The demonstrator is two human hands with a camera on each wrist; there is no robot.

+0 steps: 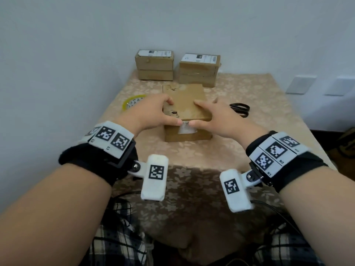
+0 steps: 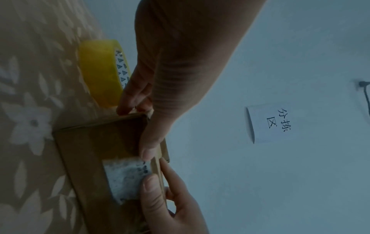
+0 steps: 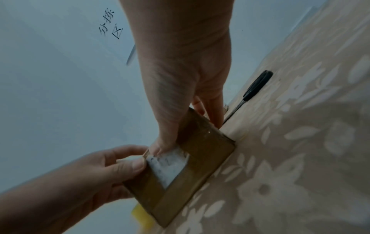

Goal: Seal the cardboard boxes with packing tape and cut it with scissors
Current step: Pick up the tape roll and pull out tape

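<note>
A brown cardboard box (image 1: 187, 106) with a white label (image 1: 187, 129) on its front sits mid-table. My left hand (image 1: 167, 112) grips its left side, fingers curled over the top and thumb on the front top edge. My right hand (image 1: 199, 113) holds the right side the same way, and the two thumbs nearly meet above the label. A yellow tape roll (image 1: 132, 102) lies left of the box and black scissors (image 1: 240, 109) lie to its right. The left wrist view shows my left hand (image 2: 146, 131) on the box (image 2: 90, 150) beside the tape roll (image 2: 100, 71). The right wrist view shows my right hand (image 3: 180, 118), the box (image 3: 200, 158) and the scissors (image 3: 254, 88).
Two stacks of labelled boxes (image 1: 154, 64) (image 1: 199, 70) stand at the back of the table against the wall. A floral cloth (image 1: 192, 154) covers the table. A paper note (image 2: 270, 125) hangs on the wall. Cables trail near the front edge.
</note>
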